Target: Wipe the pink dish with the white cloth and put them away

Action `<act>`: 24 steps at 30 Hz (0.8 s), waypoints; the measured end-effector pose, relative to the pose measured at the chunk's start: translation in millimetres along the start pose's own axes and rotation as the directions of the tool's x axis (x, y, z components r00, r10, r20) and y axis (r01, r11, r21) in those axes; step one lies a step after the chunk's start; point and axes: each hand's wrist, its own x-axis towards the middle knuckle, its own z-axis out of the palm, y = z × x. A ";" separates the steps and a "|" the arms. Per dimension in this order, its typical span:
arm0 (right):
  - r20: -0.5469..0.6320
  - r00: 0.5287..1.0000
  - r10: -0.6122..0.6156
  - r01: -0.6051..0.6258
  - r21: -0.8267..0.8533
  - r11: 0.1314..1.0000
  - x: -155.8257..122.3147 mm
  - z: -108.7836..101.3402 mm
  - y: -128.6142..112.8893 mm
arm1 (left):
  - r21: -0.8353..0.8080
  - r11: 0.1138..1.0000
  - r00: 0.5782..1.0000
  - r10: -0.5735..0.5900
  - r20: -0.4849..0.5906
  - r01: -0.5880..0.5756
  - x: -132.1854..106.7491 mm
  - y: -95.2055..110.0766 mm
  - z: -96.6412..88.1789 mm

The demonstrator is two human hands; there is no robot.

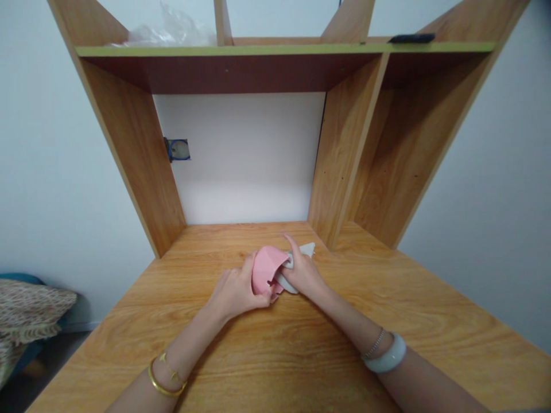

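My left hand [236,291] grips a pink, bowl-like object [264,268] with a notched rim, fingers behind it and thumb at its lower edge. The object is tilted, and its opening faces right, toward my other hand. In my right hand [306,275] is a pale grey-white cloth [308,249], bunched at the rim of the pink object. One end of the cloth sticks out beyond the knuckles, and another part hangs below the hand. My fingertips on that side are hidden by the cloth and the rim.
Both hands are above a wooden desk [275,355]. Behind it rises a shelf unit with an upright divider [344,155] and an upper shelf [241,50]. A clear plastic bag [172,31] and a dark flat item [412,38] lie up there. Patterned fabric [32,310] is at left.
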 end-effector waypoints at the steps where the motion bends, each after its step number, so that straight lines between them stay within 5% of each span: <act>1: 0.001 1.000 0.000 0.000 0.056 0.998 0.1 1.2 1.0 | -0.003 1.000 1.000 0.003 0.000 -0.003 0.8 -1.7 -0.3; 10: -0.178 0.975 0.132 -0.026 0.499 0.866 9.7 8.1 9.5 | -0.421 0.906 0.988 -0.027 -0.150 -0.039 8.8 -18.3 7.7; 14: -0.273 0.954 0.124 0.104 0.689 0.718 9.6 12.4 6.7 | -0.493 0.868 0.997 0.024 -0.069 -0.055 6.4 -10.6 21.8; 19: -0.156 0.986 0.062 0.092 0.810 0.579 2.8 20.2 -7.7 | -0.577 0.804 0.979 0.027 -0.200 -0.140 2.8 -1.2 28.1; 24: 0.035 0.996 0.076 -0.074 0.799 0.597 5.7 27.3 -10.8 | -0.517 0.845 0.955 -0.022 -0.295 -0.141 2.4 -2.4 25.0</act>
